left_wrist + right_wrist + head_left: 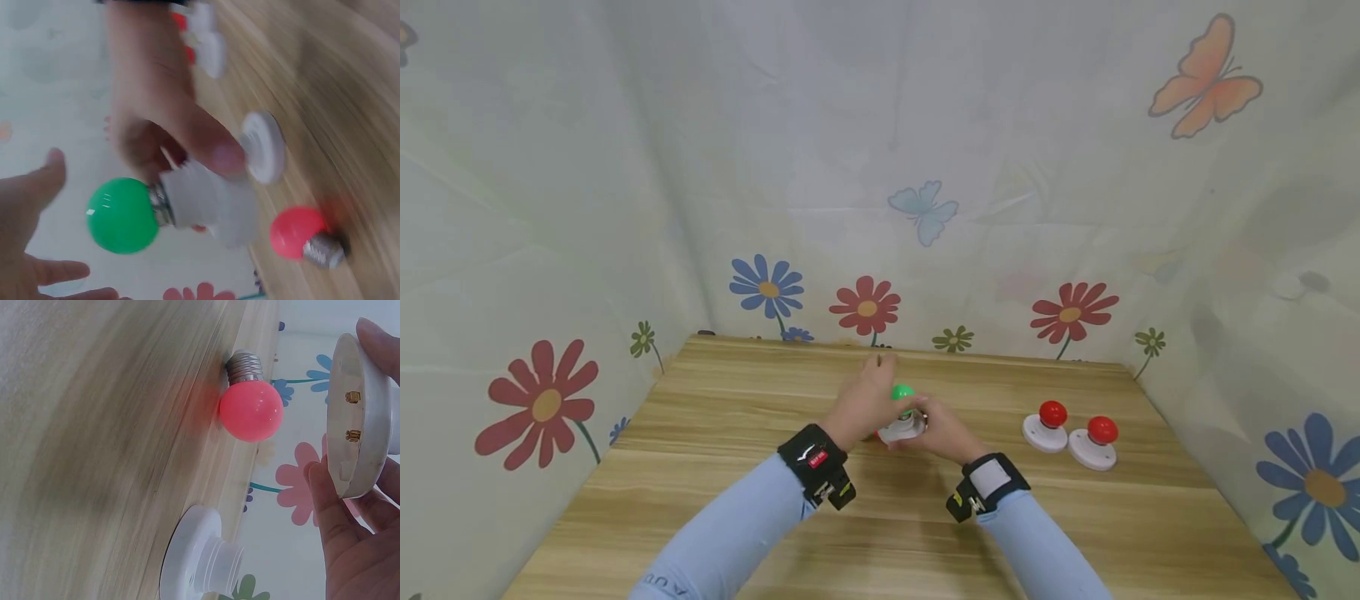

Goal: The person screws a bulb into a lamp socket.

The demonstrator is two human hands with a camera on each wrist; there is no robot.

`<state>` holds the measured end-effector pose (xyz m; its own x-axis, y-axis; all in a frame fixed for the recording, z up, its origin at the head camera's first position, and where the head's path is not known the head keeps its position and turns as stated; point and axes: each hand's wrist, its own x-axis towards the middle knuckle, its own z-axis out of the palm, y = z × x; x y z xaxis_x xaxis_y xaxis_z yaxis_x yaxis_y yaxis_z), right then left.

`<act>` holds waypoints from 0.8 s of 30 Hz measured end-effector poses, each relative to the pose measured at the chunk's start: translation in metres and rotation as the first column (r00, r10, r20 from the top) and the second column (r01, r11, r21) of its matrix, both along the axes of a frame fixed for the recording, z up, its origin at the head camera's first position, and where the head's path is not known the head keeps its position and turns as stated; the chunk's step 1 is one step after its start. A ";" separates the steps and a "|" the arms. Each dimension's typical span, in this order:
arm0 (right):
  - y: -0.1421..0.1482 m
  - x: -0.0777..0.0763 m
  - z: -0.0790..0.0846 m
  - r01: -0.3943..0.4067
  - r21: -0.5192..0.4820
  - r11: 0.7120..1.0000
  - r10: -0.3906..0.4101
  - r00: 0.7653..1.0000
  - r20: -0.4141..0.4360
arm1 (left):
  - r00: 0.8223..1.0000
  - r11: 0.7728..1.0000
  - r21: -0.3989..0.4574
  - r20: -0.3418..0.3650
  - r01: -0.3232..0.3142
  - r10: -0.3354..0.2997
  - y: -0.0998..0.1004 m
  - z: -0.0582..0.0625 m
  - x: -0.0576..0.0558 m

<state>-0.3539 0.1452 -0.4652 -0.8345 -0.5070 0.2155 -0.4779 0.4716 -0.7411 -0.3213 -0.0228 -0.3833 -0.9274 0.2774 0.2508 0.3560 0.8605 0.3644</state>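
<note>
A green bulb (123, 215) sits in a white lamp holder (209, 200), its metal thread partly showing. My right hand (946, 432) grips this holder by the base, off the table; the right wrist view shows the holder's underside (356, 425) with brass terminals. Around the bulb's far end, my left hand (867, 400) has thumb and fingers spread, apart from it in the left wrist view. A loose red bulb (251, 411) lies on its side on the table below. Near it stands a second white lamp holder (187, 562) with no bulb; the hands hide it in the head view.
On the right of the wooden table (737, 400) stand two white holders, each carrying a red bulb (1052, 413), (1102, 429). A light curtain (820, 150) printed with flowers and butterflies rises behind the table and along both sides.
</note>
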 end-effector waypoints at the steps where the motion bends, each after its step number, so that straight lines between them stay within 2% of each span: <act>1: 0.000 0.000 0.000 -0.006 -0.014 1.000 0.007 1.000 0.009 | 0.999 0.999 -0.043 -0.043 -0.030 0.028 0.001 -0.001 0.001; 3: 0.000 0.000 0.000 -0.013 -0.034 0.999 0.014 1.000 0.016 | 0.990 0.988 -0.133 -0.127 -0.080 0.063 0.003 -0.005 0.001; 5: -0.001 -0.001 -0.001 -0.014 -0.031 0.999 0.014 1.000 0.016 | 0.983 0.976 -0.191 -0.169 -0.102 0.070 0.005 -0.008 0.002; 9: -0.001 -0.002 -0.002 -0.008 -0.002 1.000 0.008 1.000 -0.008 | 0.981 0.967 -0.232 -0.185 -0.105 0.062 0.006 -0.010 0.002; 13: 0.000 -0.003 -0.003 0.001 0.008 1.000 -0.001 1.000 -0.027 | 0.984 0.970 -0.228 -0.174 -0.083 0.044 0.006 -0.009 0.002; 16: 0.001 -0.003 -0.003 0.004 0.015 1.000 -0.003 1.000 -0.031 | 0.994 0.984 -0.176 -0.107 -0.038 0.019 0.006 -0.009 0.002; 19: 0.002 -0.002 -0.003 0.004 0.023 1.000 -0.003 0.999 -0.041 | 0.999 0.998 -0.051 -0.008 0.040 -0.040 0.005 -0.007 0.001; 22: 0.002 -0.001 -0.002 0.015 0.032 0.999 -0.013 0.999 -0.047 | 0.991 0.992 0.065 0.068 0.110 -0.114 0.004 -0.004 -0.001; 24: 0.002 0.000 -0.001 0.016 0.034 0.999 -0.015 0.999 -0.047 | 0.984 0.986 0.099 0.098 0.136 -0.146 0.004 -0.003 -0.001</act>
